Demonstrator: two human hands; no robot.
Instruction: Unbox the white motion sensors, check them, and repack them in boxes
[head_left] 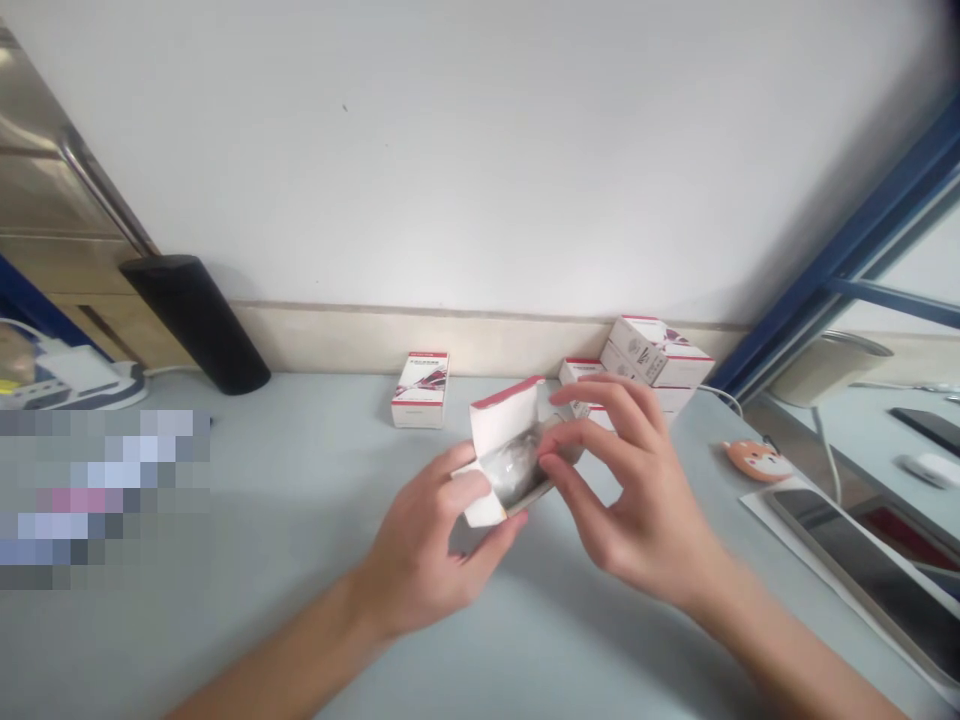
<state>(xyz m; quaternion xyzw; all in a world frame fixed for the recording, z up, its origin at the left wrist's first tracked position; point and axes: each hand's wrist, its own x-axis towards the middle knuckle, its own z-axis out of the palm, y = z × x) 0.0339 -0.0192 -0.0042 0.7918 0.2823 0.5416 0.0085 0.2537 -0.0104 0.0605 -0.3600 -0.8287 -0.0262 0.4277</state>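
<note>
A small white carton with a red-edged lid [499, 410] is held above the desk, its lid flap raised. My left hand [427, 535] is closed around its left end, thumb underneath and fingers over the side flap. Inside the carton lies a clear plastic bag [516, 470]; what the bag contains is too blurred to make out. The thumb and forefinger of my right hand [626, 480] pinch together at the right side of the opening, on the plastic. The other fingers are raised and curled above the carton.
A similar carton [421, 390] stands near the wall, and several stacked cartons [656, 355] are behind my right hand. At right are an orange animal-face item [757, 461] and a dark phone-like slab [862, 570]. A black cylinder [199, 325] and power strip [97, 385] are left.
</note>
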